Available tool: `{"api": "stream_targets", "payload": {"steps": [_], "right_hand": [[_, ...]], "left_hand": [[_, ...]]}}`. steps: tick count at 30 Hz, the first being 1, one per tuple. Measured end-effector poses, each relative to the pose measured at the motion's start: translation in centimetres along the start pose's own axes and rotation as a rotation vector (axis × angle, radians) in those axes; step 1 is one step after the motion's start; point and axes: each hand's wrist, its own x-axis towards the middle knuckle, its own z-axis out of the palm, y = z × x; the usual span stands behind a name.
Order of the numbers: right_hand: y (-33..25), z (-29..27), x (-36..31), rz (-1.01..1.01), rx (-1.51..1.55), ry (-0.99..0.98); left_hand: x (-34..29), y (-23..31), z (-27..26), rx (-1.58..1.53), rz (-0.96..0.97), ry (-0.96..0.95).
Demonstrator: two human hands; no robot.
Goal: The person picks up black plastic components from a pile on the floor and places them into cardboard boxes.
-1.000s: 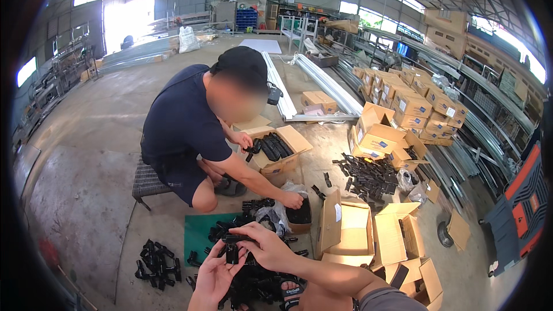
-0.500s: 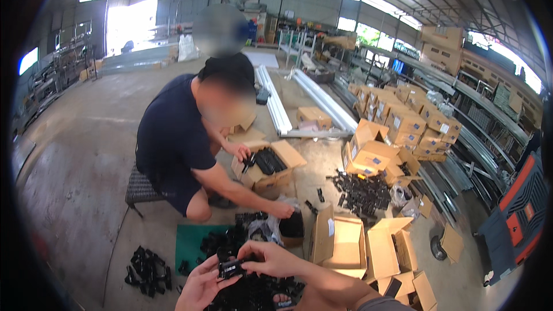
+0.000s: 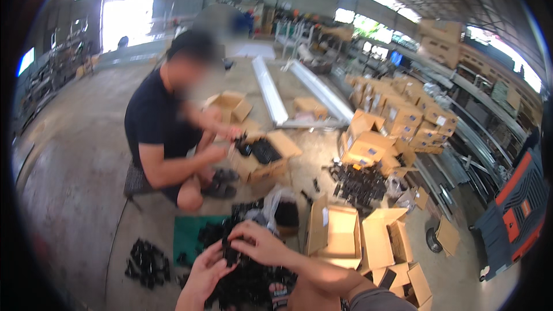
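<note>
Near the lower middle, my left hand point(image 3: 205, 272) has its fingers closed around one side of a small black part point(image 3: 227, 250), which looks like a plastic bracket or fitting. My right hand point(image 3: 257, 243) pinches the same part from the other side. Motion blur and my fingers hide its exact shape. Right below my hands lies a large heap of similar black parts point(image 3: 242, 285), spilling onto a green mat point(image 3: 190, 231). A smaller heap of black parts point(image 3: 148, 262) sits to the left.
A seated co-worker point(image 3: 158, 121) holds a black part over an open carton point(image 3: 271, 170). Empty-looking open cartons point(image 3: 344, 233) stand to my right, beyond them more black parts point(image 3: 360, 184) and stacked boxes point(image 3: 403, 112). An orange-and-grey case point(image 3: 515, 219) stands far right. White metal profiles point(image 3: 269, 92) lie behind.
The black part has turned upright between my hands. The co-worker has leaned back left, drawing the reaching hand from the bag by the black pieces to the other hand near the carton.
</note>
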Motion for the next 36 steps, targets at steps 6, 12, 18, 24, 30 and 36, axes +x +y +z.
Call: {"api": "stream_targets", "payload": {"steps": [6, 12, 18, 24, 30, 36], "right_hand": [[-0.1, 1.3, -0.9, 0.391, 0.232, 0.102], [-1.3, 1.5, -1.1, 0.427, 0.392, 0.028], [-1.7, 1.4, -0.6, 0.404, 0.349, 0.072], [-1.0, 1.0, -0.8, 0.468, 0.386, 0.047], [-0.5, 1.3, -1.1, 0.485, 0.362, -0.005], [-0.6, 1.2, -0.7, 0.437, 0.386, -0.002]], "left_hand": [[0.2, -1.1, 0.9, 0.158, 0.066, 0.156], [-1.1, -0.1, 1.3, 0.235, 0.115, 0.165], [-0.5, -0.9, 1.2, 0.227, 0.08, 0.136], [0.2, -1.2, 1.6, 0.295, 0.09, 0.132], [0.4, -1.4, 0.9, 0.437, 0.113, 0.12], [0.0, -0.4, 1.4, 0.562, 0.119, 0.11]]}}
